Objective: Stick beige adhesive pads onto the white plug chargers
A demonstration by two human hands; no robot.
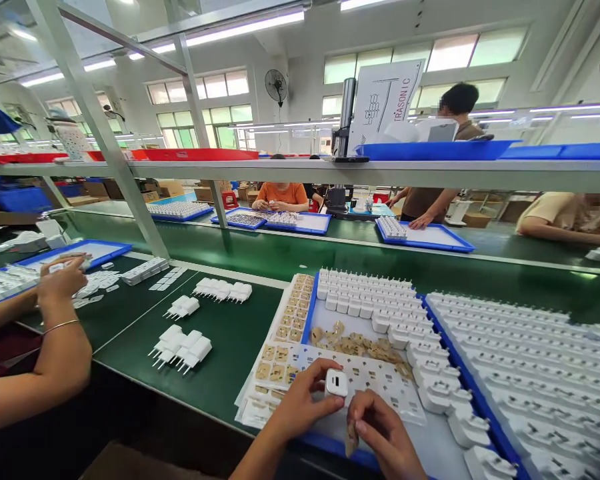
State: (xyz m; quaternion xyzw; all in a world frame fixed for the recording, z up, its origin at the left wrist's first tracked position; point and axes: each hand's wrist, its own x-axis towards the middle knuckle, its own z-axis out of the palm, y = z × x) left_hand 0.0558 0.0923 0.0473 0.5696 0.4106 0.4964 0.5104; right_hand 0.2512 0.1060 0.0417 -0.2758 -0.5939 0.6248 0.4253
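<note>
My left hand (303,403) grips a white charger (337,383) between thumb and fingers, its end face with a dark port slot turned up. Close beside it, my right hand (380,427) pinches a thin tan film piece (351,437). Both hands are over the near edge of a blue-rimmed tray (307,327). Inside that tray stand rows of white chargers (365,297), and crumpled tan film pieces (365,347) lie in a heap. A white sheet with cut-outs (380,380) is partly hidden behind my hands. Sheets of tan film squares (295,310) lie along the tray's left side.
A second blue tray (480,393) full of white chargers stands at right. Several loose chargers (185,347) lie on the green bench (130,347). At left, a co-worker's arm (63,340) reaches over parts. An overhead shelf (300,175) crosses the view; other people sit beyond the bench.
</note>
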